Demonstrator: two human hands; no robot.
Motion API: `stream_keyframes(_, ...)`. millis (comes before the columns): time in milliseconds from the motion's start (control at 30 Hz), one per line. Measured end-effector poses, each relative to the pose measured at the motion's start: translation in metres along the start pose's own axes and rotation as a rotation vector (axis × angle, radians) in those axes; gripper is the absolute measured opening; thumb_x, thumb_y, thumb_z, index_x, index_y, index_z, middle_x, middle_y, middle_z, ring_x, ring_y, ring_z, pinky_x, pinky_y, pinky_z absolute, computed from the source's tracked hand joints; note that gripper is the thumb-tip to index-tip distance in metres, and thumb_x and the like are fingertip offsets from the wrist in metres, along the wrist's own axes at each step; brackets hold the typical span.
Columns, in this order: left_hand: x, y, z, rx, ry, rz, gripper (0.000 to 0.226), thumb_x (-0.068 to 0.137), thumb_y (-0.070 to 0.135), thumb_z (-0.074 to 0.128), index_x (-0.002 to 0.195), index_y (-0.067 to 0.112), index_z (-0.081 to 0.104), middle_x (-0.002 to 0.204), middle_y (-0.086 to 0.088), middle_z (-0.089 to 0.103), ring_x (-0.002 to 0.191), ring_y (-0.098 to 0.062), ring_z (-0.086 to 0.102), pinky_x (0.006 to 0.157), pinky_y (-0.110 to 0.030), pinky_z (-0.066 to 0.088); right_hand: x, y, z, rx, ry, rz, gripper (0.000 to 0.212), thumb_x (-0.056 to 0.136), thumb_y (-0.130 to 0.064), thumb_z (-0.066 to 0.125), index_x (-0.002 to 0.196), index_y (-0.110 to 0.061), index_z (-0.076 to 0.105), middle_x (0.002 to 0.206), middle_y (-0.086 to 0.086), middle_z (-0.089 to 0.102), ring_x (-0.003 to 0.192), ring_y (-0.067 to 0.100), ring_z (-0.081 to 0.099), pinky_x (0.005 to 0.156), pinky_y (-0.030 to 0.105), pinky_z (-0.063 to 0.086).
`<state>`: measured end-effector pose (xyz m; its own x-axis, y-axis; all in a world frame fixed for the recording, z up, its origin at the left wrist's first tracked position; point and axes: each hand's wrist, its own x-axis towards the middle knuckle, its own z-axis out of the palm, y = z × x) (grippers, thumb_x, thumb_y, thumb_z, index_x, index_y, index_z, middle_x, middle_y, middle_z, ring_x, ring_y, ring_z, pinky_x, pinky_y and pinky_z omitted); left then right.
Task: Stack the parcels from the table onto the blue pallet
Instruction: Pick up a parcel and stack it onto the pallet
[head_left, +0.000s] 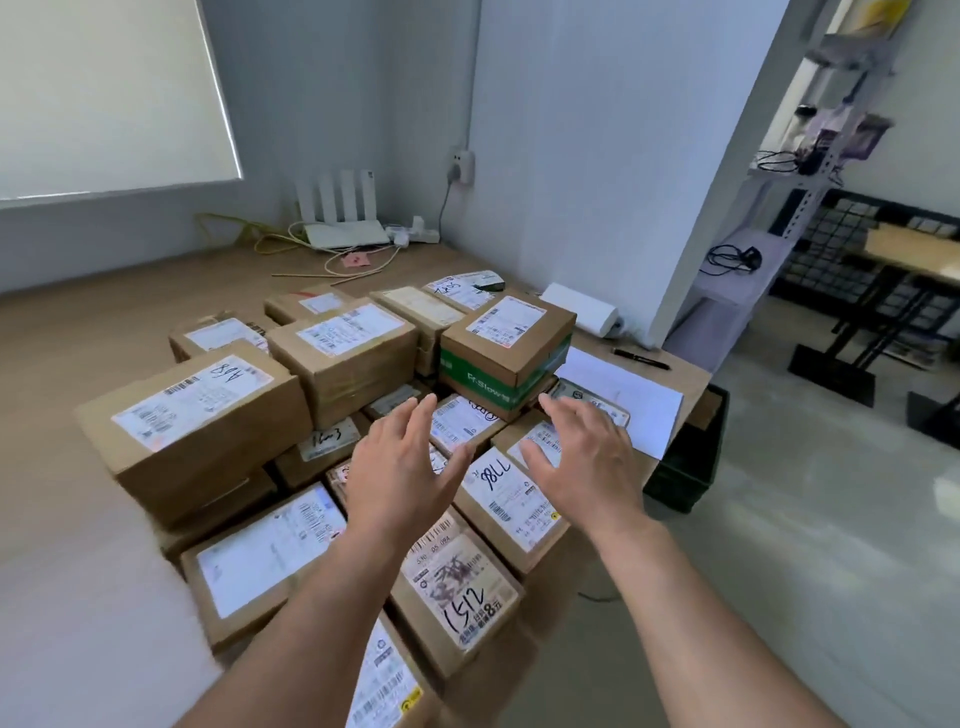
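Nearest me, the parcel marked 1512 (462, 587) lay flat toward the near right corner of the table (104, 322). Above the next row, the left hand (405, 467) and right hand (587, 457) hovered palm-down, fingers (422, 415) spread and straight, holding nothing. Just beyond the hands, the green-banded parcel (506, 348) sat atop another parcel, near the table's right edge. I judged it to be stiff corrugated card, probably light, with slick taped faces. Recommended hold: one palm on each opposite side wall, low, clear of the label. More parcels filled the middle of the table behind. The blue pallet was not in view.
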<state>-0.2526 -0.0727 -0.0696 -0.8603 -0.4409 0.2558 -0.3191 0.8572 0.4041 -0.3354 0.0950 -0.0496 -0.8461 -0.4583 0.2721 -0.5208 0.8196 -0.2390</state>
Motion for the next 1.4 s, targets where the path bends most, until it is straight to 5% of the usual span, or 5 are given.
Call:
stream_keyframes(767, 0.123, 0.081, 0.082, -0.064, 0.014, -0.545, 0.075, 0.089, 0.067, 0.035, 0.15, 0.023, 0.024, 0.152, 0.002, 0.032, 0.139, -0.016, 0.028, 0.105, -0.035, 0.034, 0.228, 0.154, 0.047, 0.326, -0.147, -0.14, 0.065, 0.092, -0.048, 0.052, 0.147, -0.017, 0.036, 0.147, 0.009, 0.039, 0.136, 0.024, 0.033, 0.107, 0.037, 0.031)
stream_keyframes(1000, 0.155, 0.102, 0.108, -0.238, 0.052, -0.747, 0.076, 0.09, 0.065, 0.037, 0.151, 0.024, 0.016, 0.151, 0.001, 0.036, 0.134, -0.02, 0.04, 0.102, -0.04, 0.039, 0.288, 0.177, 0.071, 0.628, -0.406, -0.085, 0.057, 0.097, -0.049, 0.043, 0.142, -0.014, 0.044, 0.141, 0.012, 0.047, 0.128, 0.026, 0.044, 0.103, 0.038, 0.035)
stream_keyframes(1167, 0.159, 0.107, 0.12, -0.434, 0.083, -0.855, 0.072, 0.094, 0.059, 0.037, 0.152, 0.027, 0.007, 0.145, 0.0, 0.043, 0.124, -0.021, 0.049, 0.084, -0.029, 0.041, 0.308, 0.177, 0.079, 1.015, -0.723, 0.053, 0.026, 0.098, -0.043, 0.046, 0.102, -0.022, 0.06, 0.096, -0.005, 0.06, 0.09, 0.011, 0.057, 0.078, 0.03, 0.047)
stream_keyframes(1233, 0.156, 0.107, 0.122, -0.549, 0.088, -0.873, 0.073, 0.093, 0.059, 0.039, 0.152, 0.029, 0.009, 0.145, 0.002, 0.042, 0.122, -0.019, 0.049, 0.086, -0.031, 0.047, 0.311, 0.182, 0.087, 1.145, -0.881, 0.156, 0.022, 0.094, -0.04, 0.053, 0.099, -0.021, 0.063, 0.09, 0.001, 0.06, 0.089, 0.019, 0.059, 0.086, 0.04, 0.049)
stream_keyframes(1400, 0.146, 0.109, 0.124, -0.663, 0.1, -0.835, 0.069, 0.09, 0.059, 0.046, 0.149, 0.041, 0.013, 0.143, 0.01, 0.045, 0.122, -0.014, 0.051, 0.1, -0.043, 0.046, 0.313, 0.201, 0.094, 1.241, -1.092, 0.138, 0.034, 0.069, -0.039, 0.067, 0.096, -0.017, 0.065, 0.075, -0.001, 0.063, 0.074, 0.018, 0.057, 0.069, 0.03, 0.045)
